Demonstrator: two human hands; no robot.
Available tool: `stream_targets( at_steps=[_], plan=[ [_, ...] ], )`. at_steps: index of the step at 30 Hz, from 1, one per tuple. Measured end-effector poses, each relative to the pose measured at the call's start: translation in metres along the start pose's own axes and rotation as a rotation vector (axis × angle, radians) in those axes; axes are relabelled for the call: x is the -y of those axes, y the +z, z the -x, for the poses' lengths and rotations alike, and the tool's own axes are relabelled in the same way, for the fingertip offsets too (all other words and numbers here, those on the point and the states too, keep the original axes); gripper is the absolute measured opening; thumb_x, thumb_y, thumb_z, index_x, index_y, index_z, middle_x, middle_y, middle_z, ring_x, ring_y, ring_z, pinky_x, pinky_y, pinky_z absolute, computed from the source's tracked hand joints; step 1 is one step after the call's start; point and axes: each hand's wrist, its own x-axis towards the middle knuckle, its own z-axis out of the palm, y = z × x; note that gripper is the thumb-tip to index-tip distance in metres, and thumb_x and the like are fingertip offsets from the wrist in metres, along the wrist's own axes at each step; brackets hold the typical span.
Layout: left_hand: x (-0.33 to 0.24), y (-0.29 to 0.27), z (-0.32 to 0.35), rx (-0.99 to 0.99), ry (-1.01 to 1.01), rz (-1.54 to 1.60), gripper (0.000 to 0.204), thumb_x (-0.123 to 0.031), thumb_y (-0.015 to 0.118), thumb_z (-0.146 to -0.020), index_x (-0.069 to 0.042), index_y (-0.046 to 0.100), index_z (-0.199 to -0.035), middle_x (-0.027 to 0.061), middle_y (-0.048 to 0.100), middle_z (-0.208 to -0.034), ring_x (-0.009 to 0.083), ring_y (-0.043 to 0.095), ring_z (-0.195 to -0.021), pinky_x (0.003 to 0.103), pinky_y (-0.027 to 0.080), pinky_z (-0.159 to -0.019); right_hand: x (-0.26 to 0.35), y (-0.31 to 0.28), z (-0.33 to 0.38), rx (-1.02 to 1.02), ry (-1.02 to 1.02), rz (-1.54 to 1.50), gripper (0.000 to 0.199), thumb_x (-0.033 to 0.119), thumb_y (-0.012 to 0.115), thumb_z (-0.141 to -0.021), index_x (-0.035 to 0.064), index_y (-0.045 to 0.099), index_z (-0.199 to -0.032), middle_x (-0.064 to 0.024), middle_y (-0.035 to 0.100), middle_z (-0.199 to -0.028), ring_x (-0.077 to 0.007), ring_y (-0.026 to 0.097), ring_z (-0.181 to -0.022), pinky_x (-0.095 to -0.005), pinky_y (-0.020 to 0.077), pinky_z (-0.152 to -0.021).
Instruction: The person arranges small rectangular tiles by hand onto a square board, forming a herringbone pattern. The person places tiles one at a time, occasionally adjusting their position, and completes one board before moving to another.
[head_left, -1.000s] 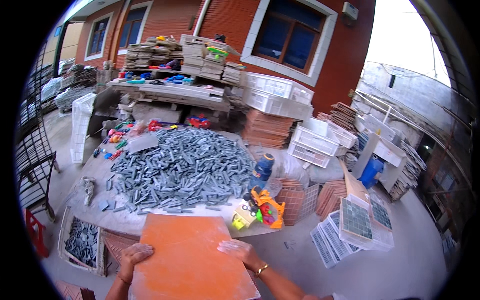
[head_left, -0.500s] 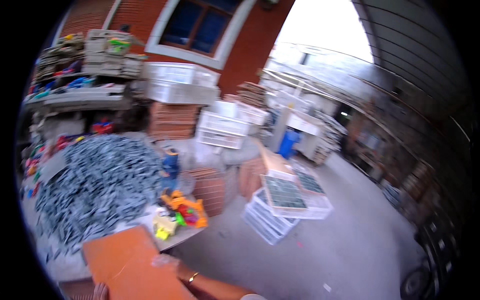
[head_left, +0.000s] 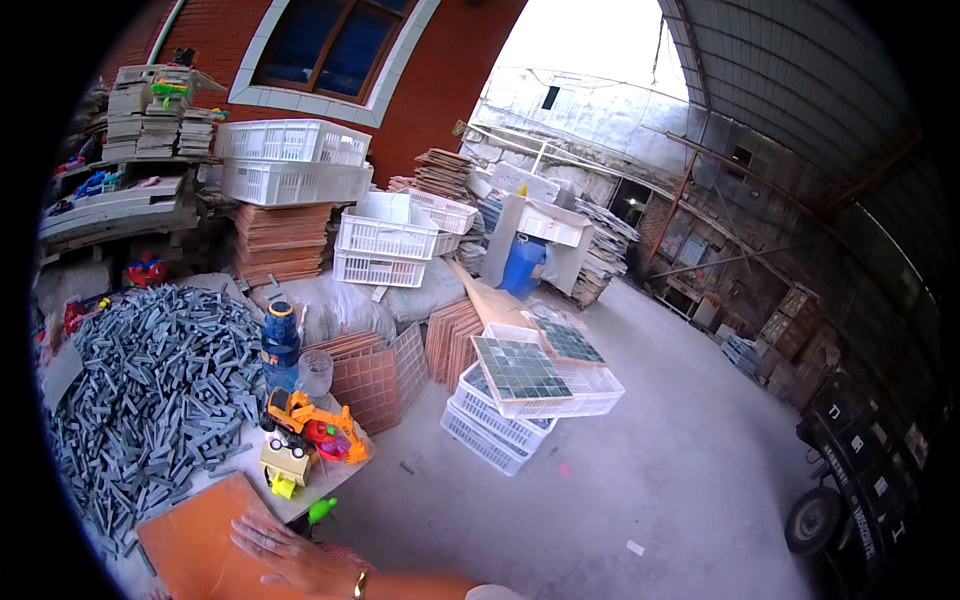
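An orange flat board lies at the near left, on the edge of the table, in front of a big heap of grey-green stone strips. My right hand, wearing a gold-coloured bracelet, rests across the board's right part with its fingers spread and extended. It appears to hold nothing. Just beyond the hand are a yellow toy excavator, a cream toy vehicle and a bright green toy. My left hand is out of view.
A blue bottle and a clear jar stand by the heap. Gridded brown panels lean beyond the table. Stacked white crates on the floor carry a green tile panel. A dark three-wheeled vehicle stands at right.
The view has swung right, shifting the surroundings left. My right hand has moved from the board's right edge onto its face. My left hand, earlier at the board's near edge, has left the picture.
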Motion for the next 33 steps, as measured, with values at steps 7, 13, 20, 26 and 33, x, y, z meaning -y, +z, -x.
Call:
stream_targets(
  at_steps=[7,13,20,26,33],
  plan=[
    [-0.035,0.022,-0.011,-0.057,0.218,0.048,0.06,-0.043,0.04,-0.095,0.001,0.04,-0.136,0.0271,0.041,-0.136,0.05,0.037,-0.125,0.056,0.037,-0.1,-0.032,0.106,0.049,0.08,0.151,-0.001,0.076,0.03,0.059,-0.084,0.0024,0.023,-0.145,-0.0146,0.018,-0.153,-0.0282,0.014,-0.142,-0.0449,0.0137,-0.114],
    [-0.037,0.012,0.069,-0.032,0.001,0.078,0.062,-0.037,0.045,-0.096,-0.003,0.026,-0.144,0.0311,0.025,-0.144,0.046,0.031,-0.131,0.054,0.034,-0.102,0.023,0.06,0.117,-0.059,0.428,-0.133,0.072,0.027,0.06,-0.088,0.0043,0.023,-0.145,-0.0208,0.014,-0.152,-0.033,0.018,-0.141,-0.04,0.0179,-0.113],
    [-0.063,0.022,0.092,0.036,-0.157,0.486,0.064,-0.037,0.051,-0.094,-0.006,0.028,-0.144,0.0257,0.018,-0.149,0.0439,0.018,-0.137,0.05,0.022,-0.109,0.043,0.066,0.14,-0.217,0.447,-0.615,0.077,0.024,0.065,-0.085,0.0077,0.022,-0.147,-0.0239,0.012,-0.152,-0.0362,0.015,-0.141,-0.0412,0.017,-0.112],
    [-0.002,0.032,0.105,0.028,0.139,0.279,0.068,-0.038,0.051,-0.092,-0.012,0.021,-0.147,0.0166,0.02,-0.152,0.0381,0.016,-0.139,0.05,0.015,-0.111,0.044,0.051,0.13,-0.241,0.441,-0.833,0.076,0.03,0.063,-0.087,0.0065,0.023,-0.146,-0.0207,0.013,-0.153,-0.0313,0.011,-0.143,-0.041,0.0151,-0.113],
    [-0.069,-0.075,0.043,-0.422,-0.227,0.866,0.079,-0.055,0.034,-0.09,0.0,0.02,-0.145,0.0165,0.018,-0.153,0.0293,0.01,-0.142,0.046,0.004,-0.114,0.059,-0.041,0.076,-0.521,0.167,-1.301,0.095,0.071,0.045,-0.082,0.0021,0.024,-0.144,-0.0191,0.021,-0.151,-0.0282,0.025,-0.138,-0.0449,0.0206,-0.112]
  ],
)
